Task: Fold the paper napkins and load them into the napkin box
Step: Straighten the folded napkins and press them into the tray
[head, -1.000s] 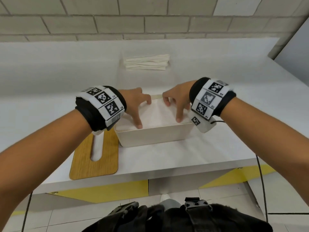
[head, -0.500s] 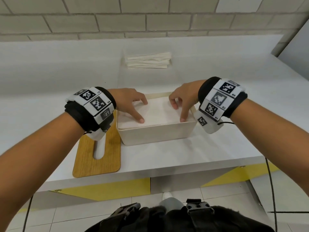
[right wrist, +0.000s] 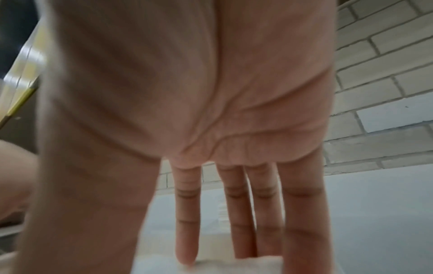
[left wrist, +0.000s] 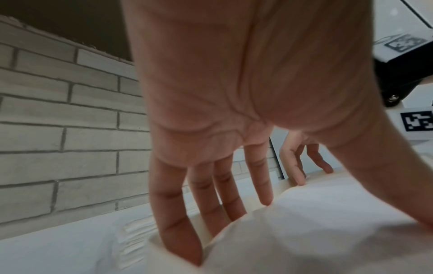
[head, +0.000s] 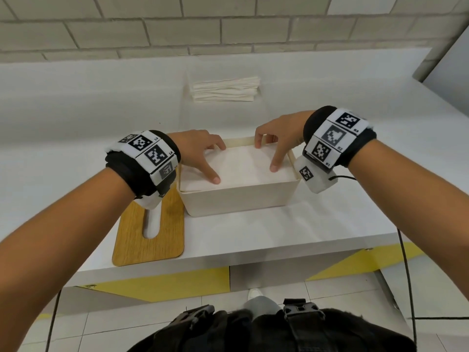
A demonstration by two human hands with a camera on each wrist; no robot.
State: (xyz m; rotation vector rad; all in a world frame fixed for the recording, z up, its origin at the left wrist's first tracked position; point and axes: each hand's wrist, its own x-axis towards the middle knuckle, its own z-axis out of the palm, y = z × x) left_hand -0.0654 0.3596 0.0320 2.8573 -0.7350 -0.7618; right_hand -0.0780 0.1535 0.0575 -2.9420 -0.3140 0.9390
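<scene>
On the left of the white bench [head: 253,224] lies a flat wooden lid with a slot in it [head: 152,224], off the box, touching or just beside its left wall. To its right stands the cream rectangular napkin box [head: 238,199], filled nearly to the rim with folded white paper napkins [head: 243,166]. The left hand [head: 200,153] presses on the left part of that stack, fingers spread and straight, thumb out toward the near edge; the fingertips reach down between paper and box wall. The right hand [head: 276,141] does the same on the right part, fingers straight and apart. Neither grips anything.

Loading looks well along. A second pile of folded white napkins [head: 225,88] waits well apart at the far side, and the lid remains to be fitted.

The bench is plain white, backed by a pale brick wall [head: 228,24]; tiled floor with yellow markings [head: 165,283] shows below.
</scene>
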